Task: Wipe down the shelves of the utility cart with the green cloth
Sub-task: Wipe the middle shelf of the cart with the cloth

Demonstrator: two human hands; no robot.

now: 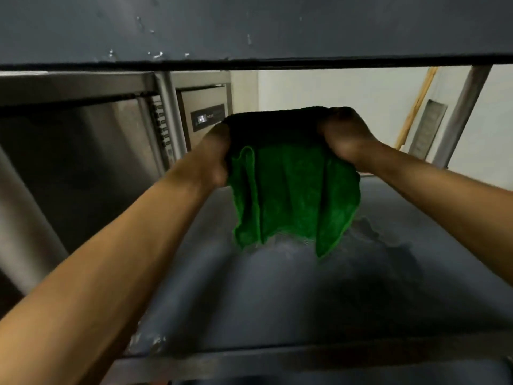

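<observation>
A green cloth hangs between my two hands, inside the gap between two grey cart shelves. My left hand grips its upper left corner and my right hand grips its upper right corner. The cloth's lower edge hangs just above the lower shelf; whether it touches is unclear. That shelf shows wet smears under the cloth. The upper shelf spans the top of the view, with drops of water on it.
A stainless steel appliance with a small control panel stands close on the left. A metal cart post rises at the right, before a white wall. The lower shelf's raised front rim runs along the bottom.
</observation>
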